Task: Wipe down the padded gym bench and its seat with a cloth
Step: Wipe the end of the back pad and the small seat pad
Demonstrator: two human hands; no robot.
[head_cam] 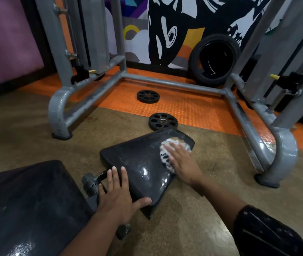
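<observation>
Seat [139, 159]: tilting up toward the rack, black pad glistening wet across the middle, so likely partly wiped already.
Left hand [118, 196]: lying flat with fingers straight on the seat's near corner, bracing the pad against the push of wiping.
Right hand [181, 159]: pressing flat, fingers straight, on the cloth [167, 154]; pinning rather than pinching.
Cloth: bunching white at the seat's far right edge, possibly soapy, too blurred for certainty.
Bench [30, 204]: sitting lower left, dusty-looking, probably awaiting its turn.
</observation>
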